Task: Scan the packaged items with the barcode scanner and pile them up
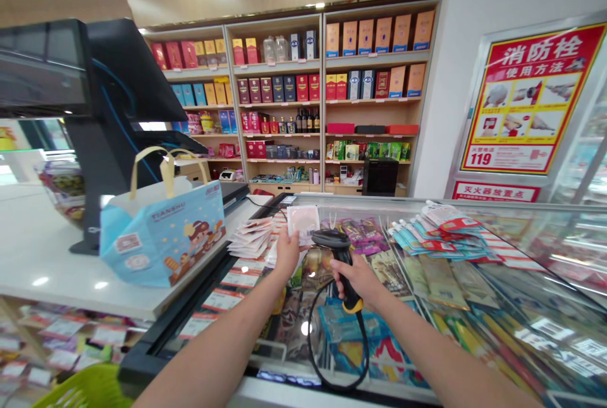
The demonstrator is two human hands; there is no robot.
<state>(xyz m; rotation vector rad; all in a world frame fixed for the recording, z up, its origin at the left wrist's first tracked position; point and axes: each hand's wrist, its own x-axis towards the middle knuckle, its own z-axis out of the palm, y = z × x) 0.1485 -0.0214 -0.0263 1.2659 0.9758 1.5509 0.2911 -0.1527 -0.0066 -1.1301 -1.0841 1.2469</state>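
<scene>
Over the glass-topped freezer (227, 278), my left hand (288, 253) pinches a small flat white packet (303, 221) by its lower edge. Wrapped round the handle of a black and yellow barcode scanner (348, 275) is my right hand (358, 278). The scanner's head points left toward the packet, a short gap from it. Its black cable (310, 338) loops down over the glass. Beside my left hand lies a pile of similar white packets (250, 237). To the right of the scanner, several blue and red pouches (439, 234) are heaped on the glass.
A blue paper bag (161, 231) with cream handles stands on the white counter (42, 231) at left, before a black checkout monitor (42, 69). Boxed goods fill the back shelves (284, 69). A green basket (85, 389) sits at lower left; a red fire-hydrant sign (533, 101) hangs right.
</scene>
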